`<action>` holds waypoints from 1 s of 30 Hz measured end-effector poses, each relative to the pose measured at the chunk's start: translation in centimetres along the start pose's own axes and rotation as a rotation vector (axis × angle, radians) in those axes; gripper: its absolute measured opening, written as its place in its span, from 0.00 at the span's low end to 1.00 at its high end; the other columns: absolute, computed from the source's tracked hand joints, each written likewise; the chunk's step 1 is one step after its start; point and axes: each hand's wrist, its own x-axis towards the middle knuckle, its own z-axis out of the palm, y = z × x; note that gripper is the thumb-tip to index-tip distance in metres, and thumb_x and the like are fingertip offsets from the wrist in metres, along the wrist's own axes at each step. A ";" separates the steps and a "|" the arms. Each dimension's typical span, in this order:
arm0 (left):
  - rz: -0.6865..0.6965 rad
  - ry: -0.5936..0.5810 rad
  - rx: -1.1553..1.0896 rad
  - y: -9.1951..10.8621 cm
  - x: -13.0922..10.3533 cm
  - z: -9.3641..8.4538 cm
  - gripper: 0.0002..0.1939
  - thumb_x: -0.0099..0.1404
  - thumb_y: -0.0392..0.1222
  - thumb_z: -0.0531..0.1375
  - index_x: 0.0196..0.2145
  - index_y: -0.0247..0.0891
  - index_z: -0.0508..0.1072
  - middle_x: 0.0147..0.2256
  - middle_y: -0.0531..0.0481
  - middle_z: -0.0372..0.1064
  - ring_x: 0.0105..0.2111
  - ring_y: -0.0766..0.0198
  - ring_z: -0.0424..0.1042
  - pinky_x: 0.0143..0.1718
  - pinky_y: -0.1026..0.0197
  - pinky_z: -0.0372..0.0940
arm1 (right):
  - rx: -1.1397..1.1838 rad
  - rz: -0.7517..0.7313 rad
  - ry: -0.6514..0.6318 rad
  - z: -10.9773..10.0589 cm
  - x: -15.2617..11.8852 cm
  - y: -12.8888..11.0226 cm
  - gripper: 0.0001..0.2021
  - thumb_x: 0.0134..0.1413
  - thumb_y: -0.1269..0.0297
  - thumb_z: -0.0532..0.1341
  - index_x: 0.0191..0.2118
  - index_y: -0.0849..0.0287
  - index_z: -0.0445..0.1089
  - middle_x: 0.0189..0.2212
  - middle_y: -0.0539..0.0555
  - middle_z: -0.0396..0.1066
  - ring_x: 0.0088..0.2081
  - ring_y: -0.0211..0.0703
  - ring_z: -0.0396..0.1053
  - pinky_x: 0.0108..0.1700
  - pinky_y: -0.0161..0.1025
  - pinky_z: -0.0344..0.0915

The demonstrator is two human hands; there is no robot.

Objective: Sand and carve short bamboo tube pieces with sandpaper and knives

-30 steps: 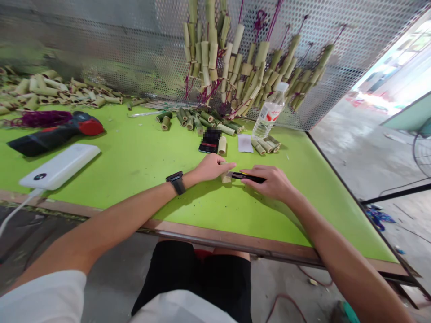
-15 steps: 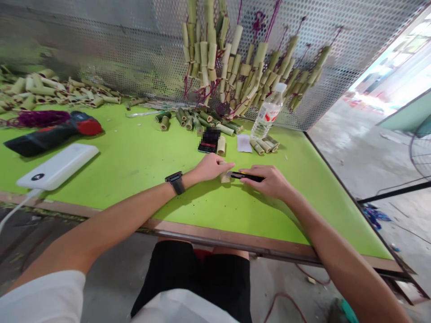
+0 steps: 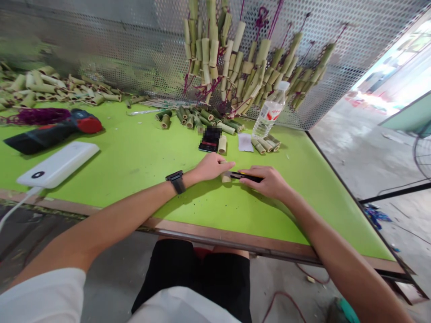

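My left hand [image 3: 213,166] is closed on a short, pale bamboo piece [image 3: 226,177] at the middle of the green table [image 3: 188,197]. Its far part is hidden by my fingers. In my right hand [image 3: 267,180] is a black utility knife [image 3: 247,176] with a bit of yellow on it. The blade points left and meets the bamboo piece near my left thumb. Just beyond my hands stand another pale bamboo piece [image 3: 222,144] and a dark phone-like object [image 3: 209,141], partly blurred out.
A water bottle [image 3: 270,110] stands at the back right beside bamboo tubes [image 3: 266,144] and a paper [image 3: 245,142]. Strung bamboo [image 3: 205,58] hangs on the mesh panel. A white power bank [image 3: 59,165], a dark power tool [image 3: 54,130] and a bamboo pile [image 3: 43,87] lie left.
The view has shifted very slightly. Both hands keep almost the same place, with the knife blade still against the bamboo piece.
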 end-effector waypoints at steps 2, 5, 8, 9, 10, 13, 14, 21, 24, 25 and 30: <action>-0.004 0.002 0.012 0.1 0.0 0.0 0.32 0.70 0.61 0.60 0.19 0.43 0.51 0.20 0.57 0.43 0.22 0.67 0.44 0.27 0.57 0.39 | -0.021 0.002 -0.003 0.0 0.1 0.0 0.23 0.71 0.43 0.64 0.56 0.53 0.86 0.38 0.58 0.85 0.32 0.45 0.77 0.36 0.39 0.65; -0.008 -0.011 0.019 0.3 0.0 -0.1 0.31 0.71 0.60 0.60 0.19 0.43 0.52 0.19 0.57 0.45 0.22 0.67 0.45 0.27 0.57 0.39 | 0.017 -0.028 -0.063 -0.5 0.1 0.1 0.25 0.71 0.42 0.63 0.55 0.56 0.86 0.35 0.58 0.84 0.31 0.44 0.75 0.35 0.39 0.64; -0.009 -0.013 0.025 0.6 0.0 -0.2 0.30 0.71 0.58 0.60 0.18 0.42 0.54 0.19 0.57 0.47 0.22 0.67 0.47 0.28 0.57 0.40 | 0.077 -0.052 -0.133 -1.2 -0.1 0.2 0.25 0.71 0.43 0.63 0.54 0.58 0.86 0.34 0.58 0.84 0.30 0.43 0.75 0.34 0.38 0.64; -0.009 -0.013 0.026 0.6 0.0 -0.2 0.30 0.71 0.57 0.60 0.18 0.42 0.54 0.19 0.57 0.47 0.21 0.67 0.47 0.28 0.57 0.40 | 0.086 -0.053 -0.149 -1.3 -0.2 0.3 0.24 0.71 0.44 0.64 0.54 0.58 0.86 0.35 0.57 0.84 0.30 0.42 0.75 0.34 0.38 0.64; -0.010 -0.014 0.025 0.6 0.0 -0.2 0.30 0.71 0.57 0.61 0.18 0.42 0.54 0.19 0.57 0.47 0.21 0.67 0.47 0.28 0.57 0.40 | 0.089 -0.050 -0.159 -1.4 -0.2 0.3 0.24 0.71 0.44 0.64 0.54 0.58 0.86 0.35 0.57 0.84 0.30 0.42 0.75 0.34 0.37 0.64; -0.009 -0.010 0.019 0.6 0.0 -0.1 0.31 0.71 0.57 0.61 0.18 0.42 0.53 0.19 0.57 0.46 0.21 0.68 0.47 0.28 0.57 0.40 | 0.087 -0.041 -0.138 -1.0 -0.3 0.5 0.24 0.71 0.44 0.64 0.54 0.58 0.86 0.36 0.58 0.85 0.31 0.43 0.75 0.34 0.38 0.64; -0.011 -0.010 0.018 0.6 0.0 -0.1 0.31 0.71 0.57 0.61 0.18 0.42 0.53 0.19 0.57 0.46 0.21 0.68 0.47 0.28 0.57 0.40 | 0.082 -0.035 -0.114 -0.8 -0.2 0.6 0.24 0.71 0.44 0.64 0.54 0.58 0.86 0.36 0.58 0.85 0.31 0.44 0.76 0.35 0.38 0.65; -0.025 -0.008 0.011 0.5 0.0 0.0 0.31 0.71 0.58 0.61 0.18 0.43 0.52 0.19 0.57 0.44 0.22 0.68 0.44 0.28 0.56 0.39 | -0.005 -0.036 -0.039 -0.5 0.0 0.3 0.23 0.72 0.46 0.63 0.57 0.56 0.86 0.38 0.59 0.85 0.32 0.45 0.76 0.36 0.39 0.64; -0.023 -0.006 0.008 0.5 -0.1 -0.1 0.31 0.71 0.58 0.61 0.17 0.42 0.54 0.19 0.57 0.47 0.22 0.68 0.45 0.28 0.57 0.40 | 0.036 -0.072 -0.109 -1.1 -0.2 0.2 0.22 0.72 0.48 0.63 0.55 0.58 0.86 0.36 0.58 0.84 0.30 0.42 0.74 0.34 0.38 0.63; -0.021 -0.008 0.006 0.4 -0.1 -0.1 0.31 0.71 0.59 0.61 0.17 0.42 0.54 0.19 0.57 0.47 0.22 0.68 0.46 0.28 0.57 0.40 | 0.053 -0.078 -0.130 -1.2 -0.3 0.2 0.21 0.72 0.48 0.64 0.54 0.58 0.86 0.35 0.58 0.84 0.30 0.42 0.74 0.34 0.38 0.63; 0.009 -0.021 -0.004 -0.1 0.0 -0.1 0.31 0.71 0.62 0.59 0.18 0.43 0.53 0.19 0.57 0.45 0.22 0.68 0.46 0.27 0.57 0.40 | 0.065 -0.058 -0.079 -0.6 -0.2 0.4 0.21 0.72 0.46 0.64 0.53 0.56 0.87 0.35 0.58 0.85 0.31 0.43 0.76 0.35 0.38 0.65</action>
